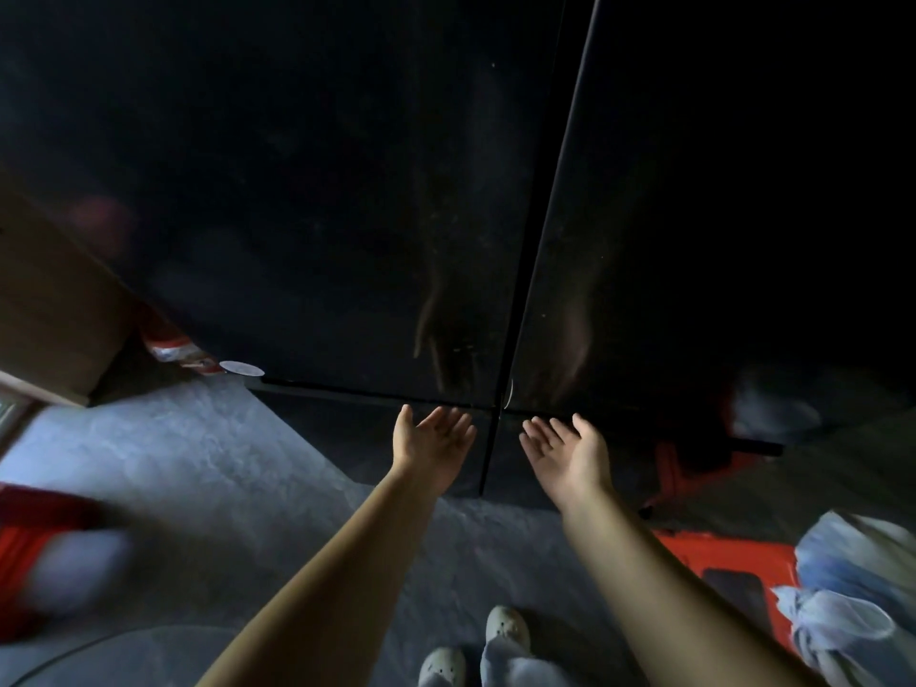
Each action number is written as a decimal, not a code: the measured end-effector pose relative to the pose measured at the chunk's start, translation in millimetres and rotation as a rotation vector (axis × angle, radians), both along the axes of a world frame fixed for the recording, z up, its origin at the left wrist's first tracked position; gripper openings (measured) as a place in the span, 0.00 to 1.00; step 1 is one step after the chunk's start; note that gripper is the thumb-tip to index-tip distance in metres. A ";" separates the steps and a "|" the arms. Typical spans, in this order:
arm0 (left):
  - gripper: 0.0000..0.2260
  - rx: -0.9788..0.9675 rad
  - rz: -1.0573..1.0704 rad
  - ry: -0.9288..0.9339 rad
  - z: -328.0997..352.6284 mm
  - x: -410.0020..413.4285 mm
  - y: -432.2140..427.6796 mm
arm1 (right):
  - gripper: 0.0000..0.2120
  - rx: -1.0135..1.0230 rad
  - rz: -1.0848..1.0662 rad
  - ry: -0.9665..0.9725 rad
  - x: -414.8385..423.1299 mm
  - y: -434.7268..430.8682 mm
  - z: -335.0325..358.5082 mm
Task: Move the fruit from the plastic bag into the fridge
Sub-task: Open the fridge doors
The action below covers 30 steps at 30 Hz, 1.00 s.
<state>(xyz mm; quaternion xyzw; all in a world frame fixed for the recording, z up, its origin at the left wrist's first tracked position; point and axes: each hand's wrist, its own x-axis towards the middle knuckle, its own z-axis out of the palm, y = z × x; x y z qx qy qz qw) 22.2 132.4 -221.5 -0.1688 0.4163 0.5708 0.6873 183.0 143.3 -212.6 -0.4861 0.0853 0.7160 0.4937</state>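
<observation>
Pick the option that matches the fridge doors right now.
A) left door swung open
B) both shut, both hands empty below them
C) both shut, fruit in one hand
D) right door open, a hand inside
B: the two dark fridge doors meet at a closed centre seam, and the left hand and right hand are open, palms up, holding nothing.

A grey floor (208, 453) spreads below. A red stool (718, 557) stands at right. White shoes (505, 629) show at the bottom edge. A cardboard box (44, 309) sits at left, with a small white disc (242, 368) beyond it.
</observation>
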 end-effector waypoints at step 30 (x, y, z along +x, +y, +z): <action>0.33 0.035 0.041 -0.075 -15.1 6.8 14.4 | 0.26 0.035 -0.193 0.180 -14.1 9.1 -23.8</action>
